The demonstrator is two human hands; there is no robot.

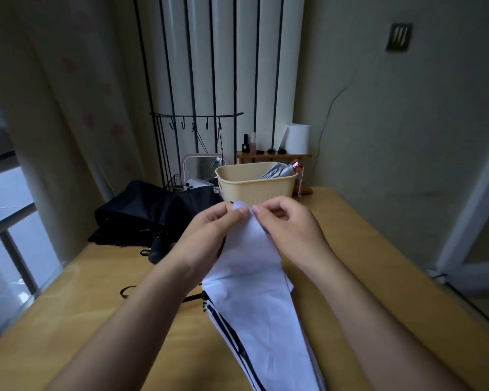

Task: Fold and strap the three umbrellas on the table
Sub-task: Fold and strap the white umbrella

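A pale lavender umbrella point(254, 280) with dark stripes along its folds lies lengthwise on the wooden table point(102, 280), its canopy pleated towards me. My left hand point(209, 230) and my right hand point(288, 224) both pinch the far tip of one canopy panel, lifted above the table. A black umbrella point(150, 213) lies loosely bunched at the far left, its dark handle point(156, 249) pointing towards me. A silver umbrella point(280, 170) with a pink end cap leans inside the beige basket point(254, 187).
Behind the basket stand a pink-framed mirror point(201, 167), a small wire basket point(175, 184) and a wooden shelf point(274, 156) with bottles and a paper roll. A curtain and window lie left, a wall right. A black strap loop point(127, 292) lies on the table.
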